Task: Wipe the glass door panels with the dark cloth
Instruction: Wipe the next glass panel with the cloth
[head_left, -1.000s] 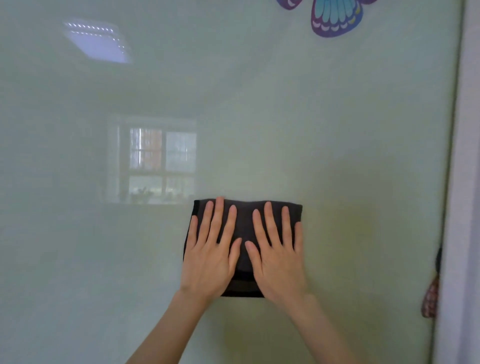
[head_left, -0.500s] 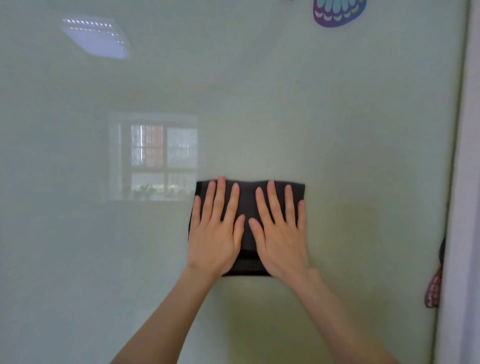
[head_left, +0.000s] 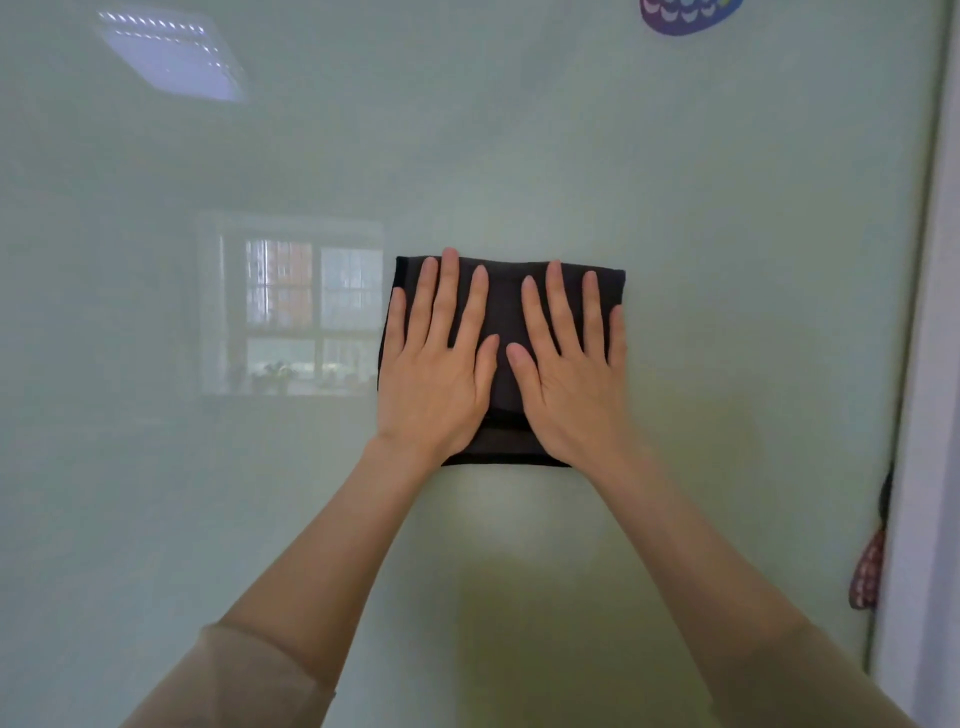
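Both grips flat and spread: left hand (head_left: 434, 384) and right hand (head_left: 574, 387) press side by side, palms down, fingers apart, on the folded dark cloth (head_left: 506, 322). Cloth lies against the pale green glass door panel (head_left: 727, 260), mid-height, white frame (head_left: 930, 415) well right.

Both bare forearms reach forward and up. The left hand (head_left: 434, 371) and right hand (head_left: 574, 374) lie flat, fingers spread, thumbs almost touching.
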